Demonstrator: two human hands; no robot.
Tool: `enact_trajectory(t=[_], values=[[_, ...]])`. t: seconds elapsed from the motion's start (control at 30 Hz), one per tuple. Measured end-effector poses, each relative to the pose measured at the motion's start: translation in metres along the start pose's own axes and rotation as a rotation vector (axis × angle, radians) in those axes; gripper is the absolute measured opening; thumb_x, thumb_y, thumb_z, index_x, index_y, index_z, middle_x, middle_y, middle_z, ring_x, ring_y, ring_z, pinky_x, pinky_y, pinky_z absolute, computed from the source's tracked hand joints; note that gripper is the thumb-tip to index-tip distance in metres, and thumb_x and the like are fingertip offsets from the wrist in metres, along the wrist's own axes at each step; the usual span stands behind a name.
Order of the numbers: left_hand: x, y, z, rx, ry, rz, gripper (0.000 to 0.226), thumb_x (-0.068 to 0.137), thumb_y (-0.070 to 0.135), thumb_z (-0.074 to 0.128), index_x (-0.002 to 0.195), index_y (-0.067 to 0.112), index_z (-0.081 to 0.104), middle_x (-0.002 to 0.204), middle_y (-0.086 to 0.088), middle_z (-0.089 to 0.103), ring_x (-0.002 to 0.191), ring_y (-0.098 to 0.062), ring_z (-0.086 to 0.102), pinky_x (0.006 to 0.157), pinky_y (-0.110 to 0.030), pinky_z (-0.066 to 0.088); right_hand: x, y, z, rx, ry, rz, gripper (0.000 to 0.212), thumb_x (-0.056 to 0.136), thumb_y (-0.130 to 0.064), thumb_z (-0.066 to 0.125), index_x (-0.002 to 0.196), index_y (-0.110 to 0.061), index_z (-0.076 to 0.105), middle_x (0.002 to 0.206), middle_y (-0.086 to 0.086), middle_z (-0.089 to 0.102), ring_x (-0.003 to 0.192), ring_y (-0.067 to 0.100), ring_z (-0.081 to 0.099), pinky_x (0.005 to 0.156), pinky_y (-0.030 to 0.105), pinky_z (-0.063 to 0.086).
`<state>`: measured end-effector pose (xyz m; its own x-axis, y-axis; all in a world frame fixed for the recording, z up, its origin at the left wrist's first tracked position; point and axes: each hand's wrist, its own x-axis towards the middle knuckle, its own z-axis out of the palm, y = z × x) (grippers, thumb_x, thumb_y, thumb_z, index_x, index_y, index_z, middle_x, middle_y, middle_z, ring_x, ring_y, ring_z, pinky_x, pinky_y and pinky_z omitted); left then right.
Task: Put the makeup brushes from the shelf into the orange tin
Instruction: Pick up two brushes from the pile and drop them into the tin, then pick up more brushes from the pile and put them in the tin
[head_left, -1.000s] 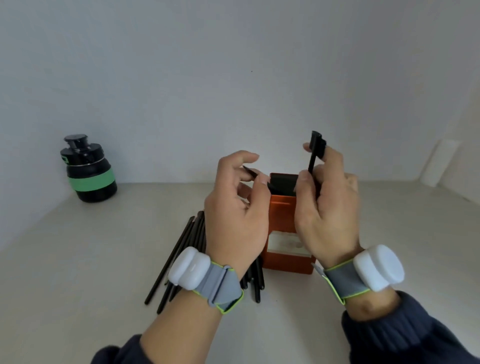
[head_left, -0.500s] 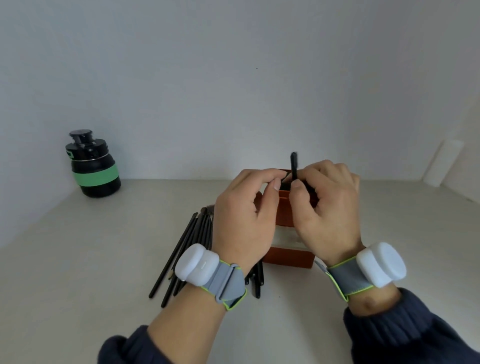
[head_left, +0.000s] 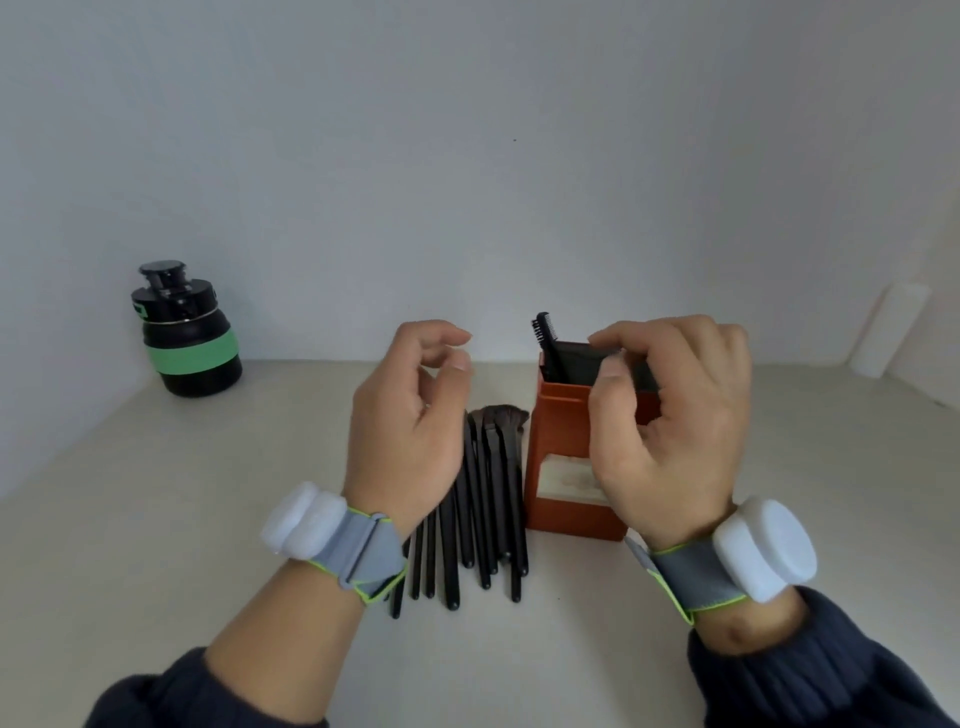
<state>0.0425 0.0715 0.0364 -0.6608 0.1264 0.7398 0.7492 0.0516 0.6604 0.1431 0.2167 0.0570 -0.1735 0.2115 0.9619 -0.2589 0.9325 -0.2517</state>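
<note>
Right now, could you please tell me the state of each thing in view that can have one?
orange tin: upright, open at the top.
comb brush: standing in the tin, head above the rim.
makeup brushes: lying in a bundle on the shelf, left of the tin.
left hand: loosely curled, holding nothing.
right hand: fingers curled at the tin's rim; grip unclear.
black bottle: upright, cap on.

Pale shelf (head_left: 156, 519) bearing an orange tin (head_left: 563, 467) standing upright at centre, black makeup brushes (head_left: 483, 509) lying just beside it at 9 o'clock, green-banded black bottle (head_left: 189, 338) standing at 10 o'clock.
</note>
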Motion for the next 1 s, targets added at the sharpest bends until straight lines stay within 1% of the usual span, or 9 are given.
enact_trajectory(t=[0.1, 0.17, 0.33, 0.4, 0.5, 0.67, 0.8, 0.9, 1.0], values=[[0.006, -0.023, -0.022, 0.2, -0.1, -0.063, 0.014, 0.088, 0.032, 0.054, 0.1, 0.037, 0.059, 0.085, 0.017, 0.066, 0.056, -0.011, 0.056, 0.056, -0.015, 0.042, -0.007, -0.017, 0.003, 0.114, -0.07, -0.135, 0.02, 0.086, -0.01, 0.054, 0.086, -0.003, 0.073, 0.08, 0.009, 0.063, 0.077, 0.027, 0.054, 0.068, 0.045, 0.045], [0.011, -0.038, -0.036, 0.39, -0.196, -0.156, 0.013, 0.087, 0.032, 0.059, 0.1, 0.036, 0.059, 0.081, 0.018, 0.064, 0.057, -0.007, 0.056, 0.063, -0.025, 0.045, -0.017, -0.03, 0.01, 0.178, -0.233, -0.189, 0.019, 0.087, -0.012, 0.055, 0.089, -0.005, 0.073, 0.08, 0.009, 0.063, 0.072, 0.028, 0.058, 0.065, 0.041, 0.048], [0.012, -0.06, -0.055, 0.788, -0.479, -0.43, 0.03, 0.084, 0.04, 0.06, 0.111, 0.028, 0.056, 0.097, 0.005, 0.067, 0.097, -0.024, 0.062, 0.086, -0.035, 0.048, -0.038, -0.044, 0.026, -0.023, -0.783, -0.14, 0.028, 0.094, -0.034, 0.042, 0.105, -0.021, 0.065, 0.093, -0.003, 0.061, 0.072, 0.022, 0.063, 0.056, 0.037, 0.052], [0.01, -0.063, -0.054, 0.839, -0.533, -0.49, 0.035, 0.082, 0.041, 0.059, 0.114, 0.027, 0.056, 0.107, 0.0, 0.068, 0.103, -0.026, 0.062, 0.089, -0.035, 0.048, -0.044, -0.043, 0.033, -0.106, -0.877, -0.117, 0.026, 0.096, -0.036, 0.04, 0.107, -0.023, 0.059, 0.095, -0.004, 0.057, 0.072, 0.023, 0.062, 0.056, 0.034, 0.048], [0.008, -0.065, -0.051, 0.866, -0.534, -0.533, 0.037, 0.081, 0.045, 0.058, 0.113, 0.026, 0.056, 0.11, -0.003, 0.067, 0.104, -0.027, 0.061, 0.087, -0.032, 0.048, -0.05, -0.045, 0.042, -0.161, -0.913, -0.064, 0.02, 0.098, -0.035, 0.041, 0.107, -0.021, 0.053, 0.097, -0.001, 0.055, 0.072, 0.026, 0.061, 0.056, 0.032, 0.039], [0.006, -0.063, -0.049, 0.889, -0.523, -0.546, 0.038, 0.08, 0.049, 0.061, 0.108, 0.024, 0.058, 0.107, -0.003, 0.065, 0.091, -0.023, 0.058, 0.075, -0.027, 0.043, -0.057, -0.055, 0.06, -0.317, -1.071, 0.029, 0.028, 0.1, -0.031, 0.043, 0.121, -0.013, 0.045, 0.109, 0.01, 0.059, 0.088, 0.032, 0.065, 0.063, 0.033, 0.035], [0.004, -0.057, -0.047, 0.87, -0.517, -0.525, 0.034, 0.078, 0.049, 0.063, 0.094, 0.019, 0.061, 0.086, 0.0, 0.067, 0.067, -0.022, 0.063, 0.065, -0.027, 0.047, -0.055, -0.059, 0.066, -0.385, -1.177, 0.081, 0.031, 0.099, -0.028, 0.047, 0.122, -0.008, 0.047, 0.107, 0.012, 0.064, 0.093, 0.033, 0.066, 0.065, 0.034, 0.038], [0.004, -0.053, -0.045, 0.868, -0.509, -0.491, 0.032, 0.079, 0.04, 0.061, 0.091, 0.012, 0.069, 0.078, -0.005, 0.07, 0.058, -0.023, 0.066, 0.065, -0.03, 0.056, -0.051, -0.059, 0.066, -0.363, -1.206, 0.166, 0.024, 0.096, -0.027, 0.047, 0.111, -0.009, 0.049, 0.095, 0.009, 0.063, 0.083, 0.03, 0.063, 0.064, 0.034, 0.041], [0.005, -0.051, -0.043, 0.842, -0.508, -0.486, 0.032, 0.082, 0.034, 0.058, 0.092, 0.008, 0.073, 0.078, -0.01, 0.075, 0.045, -0.021, 0.067, 0.055, -0.03, 0.059, -0.049, -0.057, 0.065, -0.336, -1.196, 0.226, 0.016, 0.094, -0.023, 0.048, 0.102, -0.009, 0.05, 0.083, 0.005, 0.055, 0.07, 0.025, 0.052, 0.058, 0.031, 0.038]])
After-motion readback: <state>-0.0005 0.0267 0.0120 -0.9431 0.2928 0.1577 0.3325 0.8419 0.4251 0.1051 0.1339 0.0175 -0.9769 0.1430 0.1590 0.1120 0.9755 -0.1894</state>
